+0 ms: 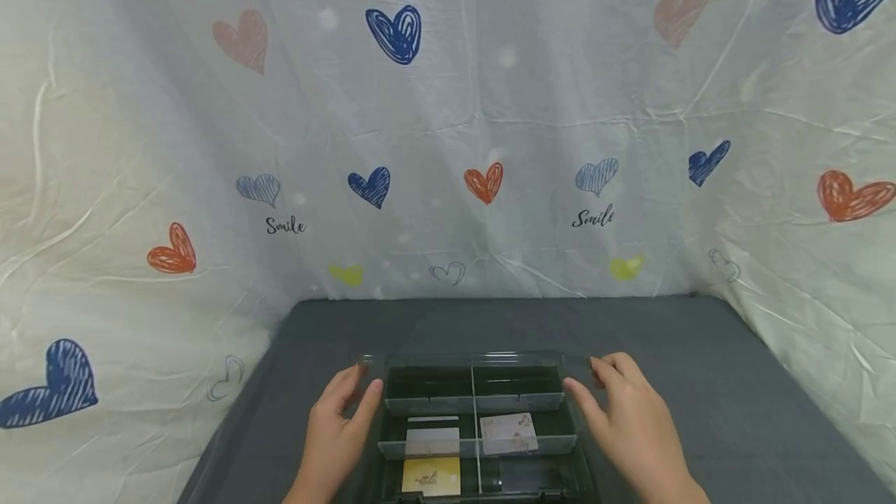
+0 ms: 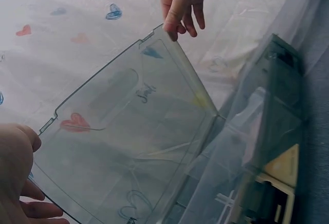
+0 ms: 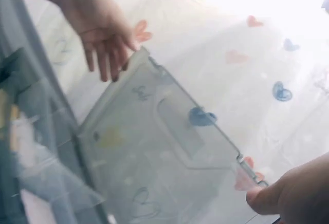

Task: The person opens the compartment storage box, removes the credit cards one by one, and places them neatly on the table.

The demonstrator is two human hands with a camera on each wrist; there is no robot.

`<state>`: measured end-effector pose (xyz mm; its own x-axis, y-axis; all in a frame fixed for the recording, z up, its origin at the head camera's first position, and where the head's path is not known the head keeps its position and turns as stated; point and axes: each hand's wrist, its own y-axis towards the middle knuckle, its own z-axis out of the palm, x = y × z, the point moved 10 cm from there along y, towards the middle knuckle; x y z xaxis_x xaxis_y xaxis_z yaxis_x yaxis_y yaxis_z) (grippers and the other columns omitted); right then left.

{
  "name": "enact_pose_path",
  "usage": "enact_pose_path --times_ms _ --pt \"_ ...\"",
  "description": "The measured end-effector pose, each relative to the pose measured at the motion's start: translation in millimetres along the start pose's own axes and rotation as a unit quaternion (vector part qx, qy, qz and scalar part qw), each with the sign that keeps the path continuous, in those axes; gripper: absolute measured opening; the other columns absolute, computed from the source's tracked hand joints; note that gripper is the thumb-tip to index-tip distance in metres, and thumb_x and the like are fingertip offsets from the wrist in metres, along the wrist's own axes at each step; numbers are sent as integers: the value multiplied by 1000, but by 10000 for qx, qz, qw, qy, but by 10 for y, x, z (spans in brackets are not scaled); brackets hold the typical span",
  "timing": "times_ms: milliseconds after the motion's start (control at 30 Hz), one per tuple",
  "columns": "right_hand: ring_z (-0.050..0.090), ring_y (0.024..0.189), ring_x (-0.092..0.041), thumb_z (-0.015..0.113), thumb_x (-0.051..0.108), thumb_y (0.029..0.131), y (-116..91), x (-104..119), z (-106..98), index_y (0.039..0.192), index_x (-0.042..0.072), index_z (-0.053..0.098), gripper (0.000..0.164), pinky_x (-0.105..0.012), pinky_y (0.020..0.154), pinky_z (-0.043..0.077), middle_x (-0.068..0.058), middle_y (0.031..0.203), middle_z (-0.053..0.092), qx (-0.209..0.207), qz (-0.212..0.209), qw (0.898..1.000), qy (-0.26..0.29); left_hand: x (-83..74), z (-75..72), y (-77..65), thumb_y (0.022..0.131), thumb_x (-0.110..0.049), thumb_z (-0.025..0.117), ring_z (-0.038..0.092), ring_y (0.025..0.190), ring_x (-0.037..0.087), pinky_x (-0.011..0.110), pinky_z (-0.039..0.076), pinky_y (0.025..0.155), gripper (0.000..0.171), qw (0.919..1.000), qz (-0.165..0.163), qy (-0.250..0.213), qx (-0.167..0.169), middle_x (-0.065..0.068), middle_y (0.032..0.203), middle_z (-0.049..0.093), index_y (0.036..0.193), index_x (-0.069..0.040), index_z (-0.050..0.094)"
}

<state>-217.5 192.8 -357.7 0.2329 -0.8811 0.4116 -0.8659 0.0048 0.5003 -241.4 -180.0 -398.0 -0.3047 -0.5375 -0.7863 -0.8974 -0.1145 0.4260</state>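
Observation:
A clear plastic lid (image 2: 118,136) stands raised from the far side of a dark green compartment box (image 1: 479,403). My left hand (image 1: 336,426) holds the lid's left corner, thumb on the inner side and fingers along the outer edge. At the opposite corner my right hand (image 1: 633,418) holds it the same way, its thumb on the rim in the right wrist view. Inside the box lie a yellow card (image 1: 428,481), a white card (image 1: 432,439) with a dark stripe, a pale patterned card (image 1: 509,434) and a black object (image 1: 530,477).
Clear dividers split the box into several compartments. It rests on a grey cloth-covered table (image 1: 707,364). A white curtain (image 1: 448,99) printed with hearts hangs behind and along both sides of the table.

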Motion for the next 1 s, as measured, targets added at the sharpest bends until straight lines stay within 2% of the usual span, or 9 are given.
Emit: enact_pose_path --times_ms 267,367,467,567,700,933,1000 --pt "49 69 -13 77 10 93 193 33 -2 116 -9 69 31 -31 56 44 -10 102 59 79 -128 9998 119 4 4 159 101 -10 68 69 105 29 40 59 84 37 9990 260 -209 -300 13 122 66 135 3 65" --pt "58 78 -20 77 7 92 248 34 0 117 -9 68 31 -37 63 49 -12 104 60 112 -134 9996 225 7 0 236 97 -3 70 69 104 29 31 58 84 37 9974 420 -434 -390 14 118 67 133 5 66" --pt "63 93 -30 76 7 93 287 6 23 120 -9 66 33 -46 71 53 -14 110 61 261 -51 9990 370 28 -9 312 95 3 70 68 105 26 21 55 85 36 9949 546 -730 -442 13 115 68 130 7 67" --pt "64 104 -35 74 10 96 319 -52 74 126 -8 61 38 -52 78 54 -16 118 62 493 62 9974 516 73 -1 369 95 5 69 65 110 21 15 51 89 35 9935 578 -898 -400 13 116 67 129 7 67" --pt "62 116 -40 69 13 100 353 -143 171 136 -8 54 45 -55 87 54 -21 130 61 888 219 9924 828 139 33 397 97 4 68 64 115 20 14 49 93 36 9933 480 -1017 -254 12 121 66 133 4 66" --pt "53 131 -46 64 8 102 402 -224 317 145 -7 39 52 -57 100 49 -30 144 52 1250 96 9783 1651 192 101 404 98 3 66 64 116 34 12 46 94 42 9913 661 -1140 -46 20 126 65 139 7 59" --pt "50 133 -47 64 8 102 419 -242 364 147 -7 36 55 -58 102 47 -30 147 49 1310 97 9730 1898 231 118 417 99 2 65 63 117 36 12 45 95 40 9916 603 -1145 11 21 127 64 138 7 59"
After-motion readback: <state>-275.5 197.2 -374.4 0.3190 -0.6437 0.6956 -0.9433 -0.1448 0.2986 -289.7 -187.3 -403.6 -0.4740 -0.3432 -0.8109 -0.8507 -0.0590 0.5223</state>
